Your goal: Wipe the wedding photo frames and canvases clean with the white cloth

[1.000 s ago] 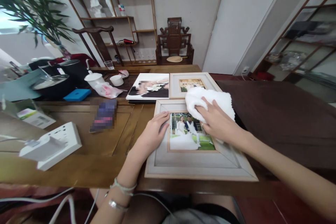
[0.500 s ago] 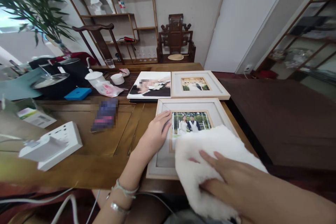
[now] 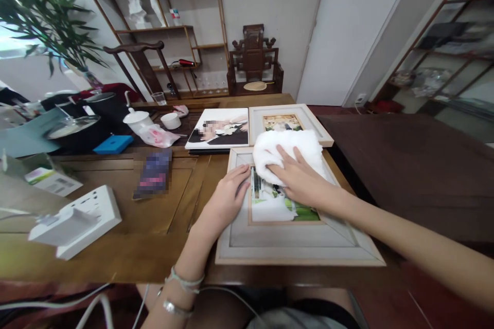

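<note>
While the left hand rests on the near picture frame, the right hand holds a white cloth against it.
The left lies with fingers outstretched on the frame's left side; the right grips the bunched cloth over the photo's upper part. The frame lies flat on the wooden table, near a second frame.

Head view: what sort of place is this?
Likely a sitting room or small studio, can't tell which: carved wooden chair, shelf with white statues, leafy plant.
</note>
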A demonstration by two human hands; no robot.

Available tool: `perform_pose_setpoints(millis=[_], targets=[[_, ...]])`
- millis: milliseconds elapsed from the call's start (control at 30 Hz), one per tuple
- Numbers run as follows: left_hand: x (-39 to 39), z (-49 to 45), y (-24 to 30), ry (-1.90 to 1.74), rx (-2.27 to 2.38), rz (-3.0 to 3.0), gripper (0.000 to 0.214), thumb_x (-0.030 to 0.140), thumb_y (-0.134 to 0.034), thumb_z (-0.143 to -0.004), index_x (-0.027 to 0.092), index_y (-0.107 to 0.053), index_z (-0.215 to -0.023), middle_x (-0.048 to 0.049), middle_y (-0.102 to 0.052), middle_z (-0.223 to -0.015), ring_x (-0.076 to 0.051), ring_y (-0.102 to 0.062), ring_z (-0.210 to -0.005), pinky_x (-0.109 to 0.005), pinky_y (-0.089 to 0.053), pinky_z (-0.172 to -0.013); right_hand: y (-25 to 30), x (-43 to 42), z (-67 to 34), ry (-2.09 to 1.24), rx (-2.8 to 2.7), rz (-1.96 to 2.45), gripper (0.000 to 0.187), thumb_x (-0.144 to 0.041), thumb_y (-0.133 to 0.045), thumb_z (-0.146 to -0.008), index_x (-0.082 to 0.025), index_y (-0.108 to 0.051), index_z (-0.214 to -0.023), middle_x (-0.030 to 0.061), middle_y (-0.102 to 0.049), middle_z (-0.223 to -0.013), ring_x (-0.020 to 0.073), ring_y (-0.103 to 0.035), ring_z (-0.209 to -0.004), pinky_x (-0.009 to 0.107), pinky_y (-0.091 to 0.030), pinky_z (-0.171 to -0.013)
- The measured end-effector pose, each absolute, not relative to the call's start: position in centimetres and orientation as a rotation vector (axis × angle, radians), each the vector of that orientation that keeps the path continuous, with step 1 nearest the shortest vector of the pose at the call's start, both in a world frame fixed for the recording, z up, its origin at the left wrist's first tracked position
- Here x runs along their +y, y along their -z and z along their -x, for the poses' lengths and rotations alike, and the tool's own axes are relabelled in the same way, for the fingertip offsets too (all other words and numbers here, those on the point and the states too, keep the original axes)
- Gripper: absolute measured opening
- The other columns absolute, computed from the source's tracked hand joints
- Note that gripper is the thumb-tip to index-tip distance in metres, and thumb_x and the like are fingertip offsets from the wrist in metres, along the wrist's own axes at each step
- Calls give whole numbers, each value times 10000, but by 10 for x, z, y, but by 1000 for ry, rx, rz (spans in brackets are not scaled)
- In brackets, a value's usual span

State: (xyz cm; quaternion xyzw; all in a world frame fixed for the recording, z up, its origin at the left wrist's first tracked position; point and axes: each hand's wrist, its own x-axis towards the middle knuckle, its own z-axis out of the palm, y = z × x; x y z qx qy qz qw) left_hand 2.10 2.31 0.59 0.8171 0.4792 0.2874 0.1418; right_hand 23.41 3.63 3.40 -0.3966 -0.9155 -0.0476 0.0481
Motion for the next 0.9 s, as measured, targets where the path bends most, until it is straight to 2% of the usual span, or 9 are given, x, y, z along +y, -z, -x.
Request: perform_pose_setpoints(millis=[67,267,400,500,633,767,833,900], targets=[[24,-21,-6,-830,1387,-2352,348,208,-447,-913,94,-626,-1190,-149,-587,-1311,-242,-521,-1254,-409,-392,-1092,-37,35,-231,49,-2836,1187,724,70,-429,-648,-101,-428,-1351,184,-286,-1512,419,-146,-1387,664,-230,-1037],[25,-22,-2,-844,1397,-2369,358,191,-438,-912,71,-616,-1198,-157,-599,-1294,-242,-534,-1239,-424,-405,-1082,-56,-35,-236,-330,-2986,1049,598,8,-478,-677,-146,-560,-1249,156,-381,-1471,399,-213,-1378,650,-240,-1057],[24,-22,-2,-842,1405,-2373,363,194,-440,-914,49,-612,-1198,-164,-597,-1294,-238,-528,-1245,-413,-395,-1091,-67,-76,-241,-478,-3063,899,458,-51,-515,-738,-236,-633,-1140,69,-432,-1452,381,-368,-1314,590,-338,-1051],[24,-22,-3,-829,1411,-2376,362,197,-432,-917,63,-612,-1202,-155,-592,-1304,-231,-519,-1254,-408,-387,-1096,-69,-81,-241,-560,-3039,845,527,-42,-485,-746,-269,-587,-1210,41,-459,-1435,334,-424,-1287,522,-399,-1033],[23,-22,-5,-809,1411,-2368,369,200,-433,-916,61,-603,-1213,-155,-583,-1315,-232,-513,-1259,-410,-381,-1099,-63,-60,-238,-529,-2904,1021,666,-7,-445,-681,-145,-470,-1333,123,-512,-1366,331,-279,-1369,539,-302,-1091],[22,-23,-7,-804,1392,-2325,374,224,-417,-930,71,-596,-1220,-155,-566,-1334,-237,-493,-1276,-408,-366,-1106,-50,-15,-233,-176,-2764,1293,681,19,-399,-701,-20,-366,-1380,252,-485,-1339,378,-168,-1394,597,-271,-1063],[21,-23,-9,-836,1389,-2310,379,234,-379,-947,76,-588,-1220,-159,-570,-1328,-237,-498,-1270,-410,-365,-1103,-47,11,-228,-83,-2743,1355,692,29,-397,-710,-14,-327,-1397,269,-460,-1359,389,-124,-1399,602,-281,-1048],[18,-23,-10,-910,1390,-2296,389,236,-339,-960,82,-551,-1247,-162,-568,-1324,-234,-504,-1259,-413,-373,-1093,-48,32,-219,-42,-2763,1366,727,41,-406,-703,-59,-306,-1416,240,-362,-1452,399,-90,-1401,628,-271,-1040]])
